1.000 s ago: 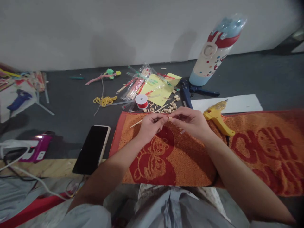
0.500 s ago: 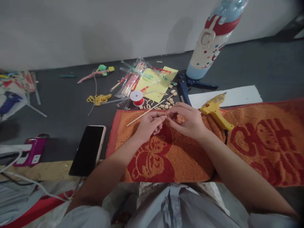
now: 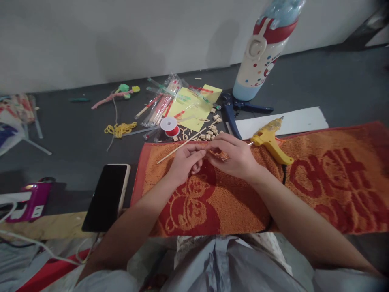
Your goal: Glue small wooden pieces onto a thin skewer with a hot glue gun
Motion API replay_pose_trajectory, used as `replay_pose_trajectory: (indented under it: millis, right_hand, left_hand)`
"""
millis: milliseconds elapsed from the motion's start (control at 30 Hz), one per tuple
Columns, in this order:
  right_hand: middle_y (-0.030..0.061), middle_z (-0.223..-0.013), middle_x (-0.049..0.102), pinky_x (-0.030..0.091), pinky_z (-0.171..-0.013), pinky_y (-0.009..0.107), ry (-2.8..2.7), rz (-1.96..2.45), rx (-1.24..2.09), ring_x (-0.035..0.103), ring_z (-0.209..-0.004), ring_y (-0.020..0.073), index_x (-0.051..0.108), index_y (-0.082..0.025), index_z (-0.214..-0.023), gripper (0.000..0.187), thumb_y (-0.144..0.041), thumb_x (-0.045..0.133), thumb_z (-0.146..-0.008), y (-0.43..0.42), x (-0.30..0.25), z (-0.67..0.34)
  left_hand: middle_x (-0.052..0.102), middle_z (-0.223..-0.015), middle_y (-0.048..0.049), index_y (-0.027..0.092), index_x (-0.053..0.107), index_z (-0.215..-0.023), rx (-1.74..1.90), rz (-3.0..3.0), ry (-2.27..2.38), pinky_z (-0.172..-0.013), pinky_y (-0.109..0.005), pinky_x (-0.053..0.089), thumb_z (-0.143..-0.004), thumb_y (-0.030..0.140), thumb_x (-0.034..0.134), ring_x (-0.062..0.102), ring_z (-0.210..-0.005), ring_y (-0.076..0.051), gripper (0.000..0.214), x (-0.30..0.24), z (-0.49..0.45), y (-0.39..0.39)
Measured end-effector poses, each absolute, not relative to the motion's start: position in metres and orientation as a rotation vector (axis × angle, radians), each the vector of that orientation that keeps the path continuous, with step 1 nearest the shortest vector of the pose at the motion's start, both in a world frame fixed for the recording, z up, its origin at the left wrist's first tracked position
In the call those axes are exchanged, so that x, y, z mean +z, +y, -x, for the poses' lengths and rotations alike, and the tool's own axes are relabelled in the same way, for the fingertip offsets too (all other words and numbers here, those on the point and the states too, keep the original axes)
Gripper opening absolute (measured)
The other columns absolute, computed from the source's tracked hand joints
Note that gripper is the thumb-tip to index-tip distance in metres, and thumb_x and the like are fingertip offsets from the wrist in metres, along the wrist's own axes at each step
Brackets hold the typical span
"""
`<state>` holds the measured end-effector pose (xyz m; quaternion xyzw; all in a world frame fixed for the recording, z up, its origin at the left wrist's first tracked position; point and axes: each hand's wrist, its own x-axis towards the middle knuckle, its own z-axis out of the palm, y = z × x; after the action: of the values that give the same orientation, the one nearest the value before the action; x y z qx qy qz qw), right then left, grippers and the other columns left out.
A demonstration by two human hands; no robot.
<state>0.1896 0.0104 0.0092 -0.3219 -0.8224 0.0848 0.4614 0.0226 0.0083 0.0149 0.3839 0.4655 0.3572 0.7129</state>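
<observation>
My left hand (image 3: 187,163) is closed in a pinch above the orange towel (image 3: 243,202), its thumb pressed to the bent fingers. My right hand (image 3: 232,155) meets it with thumb and fingertips curved inward in a pinch. Whatever sits between the fingertips is too small and too hidden to name. Just beyond the left hand a thin wooden stick (image 3: 179,147) lies slanted over the towel's far edge. Several short cut pieces of wooden stick (image 3: 212,131) are scattered behind the hands. A yellow hot glue gun (image 3: 269,142) rests right of my right hand.
Blue-handled cutters (image 3: 232,117) and a white strip (image 3: 300,121) lie behind the glue gun. A tall bottle (image 3: 258,61) stands at the back. A red ribbon spool (image 3: 170,127), yellow paper (image 3: 190,109), yellow yarn (image 3: 120,129) and a phone (image 3: 106,196) are to the left.
The whole view has shifted slightly, so things appear a little farther left. Both hands stay together over the towel, and the right thumb and fingertips have drawn slightly closer to the left.
</observation>
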Motion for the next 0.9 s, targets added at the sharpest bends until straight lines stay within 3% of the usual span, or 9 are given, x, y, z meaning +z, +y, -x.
replay_pose_trajectory:
  millis: [333,433,600,733,900]
  right_hand:
    - [0.0107,-0.088,0.067,0.053,-0.063,0.028,-2.088,0.883,0.29,0.063,-0.074,0.0164,0.063,-0.013,-0.1,0.017,-0.014,0.054,-0.086,0.009,0.016,-0.193]
    - [0.0096,-0.09,0.069,0.05,-0.063,0.029,-2.225,1.127,0.428,0.062,-0.072,0.0167,0.062,-0.013,-0.109,0.025,-0.021,0.057,-0.086,0.008,0.028,-0.204]
    - [0.0057,-0.08,0.068,0.04,-0.063,0.029,-2.423,1.661,0.444,0.06,-0.069,0.0185,0.066,-0.018,-0.099,0.022,-0.033,0.055,-0.087,0.0,0.047,-0.245]
    - [0.0046,-0.075,0.067,0.036,-0.06,0.03,-2.226,1.986,0.345,0.057,-0.064,0.018,0.064,-0.021,-0.086,0.025,-0.043,0.053,-0.089,-0.01,0.049,-0.285]
    - [0.0095,-0.084,0.07,0.038,-0.064,0.034,-1.899,2.228,0.208,0.062,-0.076,0.0254,0.064,-0.019,-0.097,0.041,-0.057,0.056,-0.083,-0.012,0.031,-0.317]
  left_hand:
    - [0.049,-0.041,0.0073,0.015,0.059,-0.076,0.813,-0.84,1.044,-0.032,-0.017,0.021,-0.064,0.036,0.076,0.033,-0.03,-0.003,0.03,0.015,-0.024,0.01]
    - [0.049,-0.042,0.0075,0.015,0.058,-0.074,0.83,-0.849,1.047,-0.033,-0.017,0.022,-0.066,0.035,0.076,0.033,-0.031,-0.002,0.029,0.016,-0.025,0.01]
    - [0.049,-0.043,0.0076,0.015,0.057,-0.075,0.812,-0.868,1.07,-0.032,-0.016,0.023,-0.064,0.033,0.077,0.032,-0.031,-0.003,0.029,0.016,-0.026,0.012]
    - [0.05,-0.044,0.0071,0.014,0.059,-0.077,0.795,-0.896,1.078,-0.032,-0.015,0.025,-0.065,0.033,0.076,0.033,-0.032,-0.003,0.028,0.013,-0.025,0.013]
    - [0.049,-0.045,0.0072,0.014,0.059,-0.08,0.754,-0.908,1.125,-0.033,-0.014,0.024,-0.067,0.032,0.073,0.034,-0.033,-0.003,0.026,0.013,-0.024,0.013]
